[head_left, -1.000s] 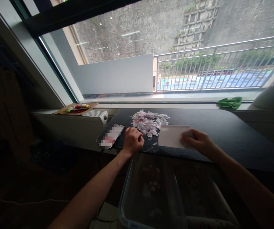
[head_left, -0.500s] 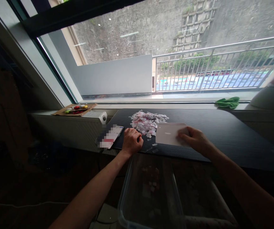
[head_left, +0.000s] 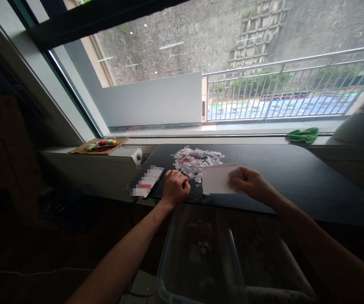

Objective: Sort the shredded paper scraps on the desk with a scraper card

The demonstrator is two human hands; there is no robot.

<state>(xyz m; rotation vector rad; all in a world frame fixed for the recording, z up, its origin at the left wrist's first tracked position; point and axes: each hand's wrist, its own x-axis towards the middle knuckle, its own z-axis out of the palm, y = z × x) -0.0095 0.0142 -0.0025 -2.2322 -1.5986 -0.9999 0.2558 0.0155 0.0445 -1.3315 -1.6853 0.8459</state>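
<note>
My right hand (head_left: 249,182) grips a flat white card (head_left: 217,179) by its right end, fingers closed and slightly blurred. The card is held over the near part of the table, its upper left corner by a heap of small white and pinkish paper scraps (head_left: 194,160). My left hand (head_left: 176,185) rests as a loose fist at the table's near edge, left of the card and just below the heap; nothing shows in it. A few loose scraps (head_left: 206,197) lie under the card's lower edge. Below the table edge, a clear plastic bin (head_left: 165,261) holds some scraps.
A phone (head_left: 150,181) with a lit screen lies at the left end of the dark table (head_left: 270,164). On the windowsill sit a green cloth (head_left: 302,136) and a whitish container (head_left: 359,126). A radiator (head_left: 99,169) with colourful items on cardboard (head_left: 101,145) stands left.
My right hand has shifted the white card a little to the left, and its near edge now covers a loose scrap. The left hand has stayed where it was.
</note>
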